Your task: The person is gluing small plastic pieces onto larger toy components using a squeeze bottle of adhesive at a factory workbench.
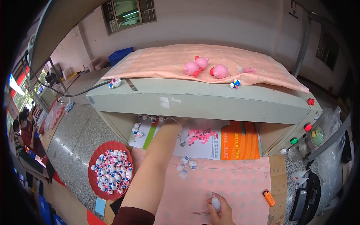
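My left arm stretches forward into the low opening of a grey-green cabinet. My left hand is at the opening's edge, next to a small white figure and a heap of tiny pink parts; its fingers are hidden. My right hand is at the lower edge over the pink dotted cloth, closed on a small white figure, with a thin tool sticking out to its left. Three more white figures lie on the cloth between my hands.
A red plate holds several white, pink and blue figures at the left. An orange lighter lies on the cloth. Pink pig toys sit on the cabinet top. Bottles and a black device stand at the right. People sit at the far left.
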Tool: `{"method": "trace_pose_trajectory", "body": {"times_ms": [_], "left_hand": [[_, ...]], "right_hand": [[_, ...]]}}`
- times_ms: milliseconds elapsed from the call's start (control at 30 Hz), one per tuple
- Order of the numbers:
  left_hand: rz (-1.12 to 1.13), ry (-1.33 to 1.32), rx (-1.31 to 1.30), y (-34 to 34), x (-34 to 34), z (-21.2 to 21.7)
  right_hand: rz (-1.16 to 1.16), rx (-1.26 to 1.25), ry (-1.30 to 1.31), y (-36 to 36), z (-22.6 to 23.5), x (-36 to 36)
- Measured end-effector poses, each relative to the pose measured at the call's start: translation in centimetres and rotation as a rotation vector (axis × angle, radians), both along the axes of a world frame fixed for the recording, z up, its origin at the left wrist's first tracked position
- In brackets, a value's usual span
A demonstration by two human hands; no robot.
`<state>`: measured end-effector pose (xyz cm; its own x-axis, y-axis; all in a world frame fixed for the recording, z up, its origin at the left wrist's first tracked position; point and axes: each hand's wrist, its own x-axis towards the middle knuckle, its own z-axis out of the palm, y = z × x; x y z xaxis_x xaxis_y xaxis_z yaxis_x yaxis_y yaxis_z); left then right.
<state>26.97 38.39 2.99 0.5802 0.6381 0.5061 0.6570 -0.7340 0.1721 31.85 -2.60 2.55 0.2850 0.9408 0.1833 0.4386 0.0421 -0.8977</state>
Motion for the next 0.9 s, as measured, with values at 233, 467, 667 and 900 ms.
{"method": "trace_pose_trajectory", "body": {"times_ms": [233, 467, 667, 900], "left_hand": [[-0.069, 0.047, -0.067, 2.1, 1.2, -0.8], [0.123, -0.051, -0.331, -3.3, -3.5, 2.1], [0.049, 0.017, -0.39, -11.1, -11.1, 5.0], [-0.181, -0.117, -0.246, -22.2, -15.4, 5.8]], "right_hand": [[-0.002, -0.04, 0.113, 2.7, -2.3, 1.4], [-0.01, 0.011, 0.062, 0.3, 0.3, 0.4], [0.036, 0.002, 0.034, -3.5, 3.6, -1.1], [0.061, 0.001, 0.046, -5.9, 1.9, -2.2]]}}
